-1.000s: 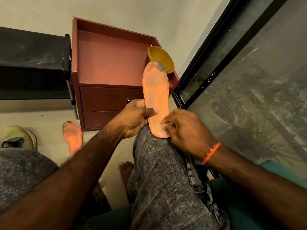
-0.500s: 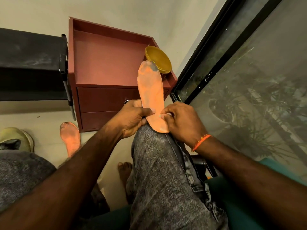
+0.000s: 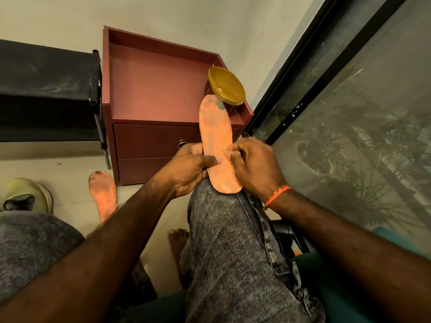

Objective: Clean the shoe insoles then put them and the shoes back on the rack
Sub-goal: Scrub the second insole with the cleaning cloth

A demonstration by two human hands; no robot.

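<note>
left hand (image 3: 186,170) grip: pinches insole (image 3: 217,145), braced on knee (image 3: 217,206) | right hand (image 3: 254,166) grip: pinches small wipe, item unclear, rubbing heel

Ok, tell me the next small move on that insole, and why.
Probably slide the right hand up toward the toe: it works near the heel of the insole held by the left hand on the knee, while grey grime shows higher up.

Right hand climbs the insole

Since a second ago we see the right hand (image 3: 254,166) moved from the heel end toward the middle of the orange insole (image 3: 217,141) — fingertips apparently pinching something small and pale against it.
</note>
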